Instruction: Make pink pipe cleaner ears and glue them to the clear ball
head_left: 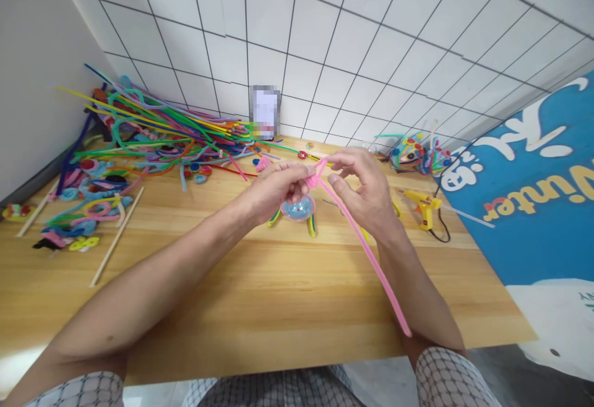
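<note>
A long pink pipe cleaner (366, 252) runs from between my two hands down toward my right forearm. Its upper end is wound into a small pink coil (314, 179). My left hand (278, 189) pinches that coil with closed fingers. My right hand (359, 187) is closed on the pipe cleaner just beside the coil. Under my hands, on the wooden table (260, 295), lies a small blue and pink round piece (297, 209) with yellow and green loops sticking out.
A big heap of coloured pipe cleaners (153, 135) lies at the back left, with finished curled shapes (81, 209) and thin wooden sticks (117, 237) nearer. A yellow glue gun (423, 207) lies at the right. Colourful craft figures (417, 153) stand by the tiled wall.
</note>
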Demonstrator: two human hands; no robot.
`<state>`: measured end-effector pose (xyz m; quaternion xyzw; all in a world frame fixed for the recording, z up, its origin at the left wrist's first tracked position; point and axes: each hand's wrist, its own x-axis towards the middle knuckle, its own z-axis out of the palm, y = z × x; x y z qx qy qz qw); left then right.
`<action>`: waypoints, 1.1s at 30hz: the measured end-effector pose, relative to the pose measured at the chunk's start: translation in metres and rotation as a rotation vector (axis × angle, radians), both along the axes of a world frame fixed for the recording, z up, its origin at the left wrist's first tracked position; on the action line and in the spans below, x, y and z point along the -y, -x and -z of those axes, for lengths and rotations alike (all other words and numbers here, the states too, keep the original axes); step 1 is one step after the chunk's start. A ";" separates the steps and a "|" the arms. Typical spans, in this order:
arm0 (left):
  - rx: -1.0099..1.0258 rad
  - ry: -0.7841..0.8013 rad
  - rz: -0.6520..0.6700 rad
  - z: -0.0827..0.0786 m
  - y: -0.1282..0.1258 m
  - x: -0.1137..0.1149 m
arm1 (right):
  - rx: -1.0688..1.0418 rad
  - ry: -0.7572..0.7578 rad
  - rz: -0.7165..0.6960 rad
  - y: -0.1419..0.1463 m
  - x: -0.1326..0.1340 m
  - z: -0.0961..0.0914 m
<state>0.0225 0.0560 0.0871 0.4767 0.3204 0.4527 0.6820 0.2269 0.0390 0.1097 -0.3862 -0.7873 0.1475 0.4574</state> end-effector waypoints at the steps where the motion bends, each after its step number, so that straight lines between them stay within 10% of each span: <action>1: 0.015 0.037 0.016 -0.001 -0.001 0.000 | 0.040 -0.056 0.000 -0.001 -0.002 0.001; 7: 0.018 0.152 0.067 -0.003 -0.004 0.003 | 0.079 -0.191 -0.045 0.001 -0.009 0.008; 15: -0.028 0.047 -0.052 0.002 -0.005 0.006 | -0.054 0.007 0.003 0.003 -0.010 0.015; 25: 0.105 0.156 -0.047 0.008 -0.006 0.002 | 0.211 -0.317 -0.141 0.006 -0.010 0.015; 33: 0.021 0.146 -0.074 0.008 -0.009 0.001 | -0.022 -0.097 0.047 0.010 -0.012 0.020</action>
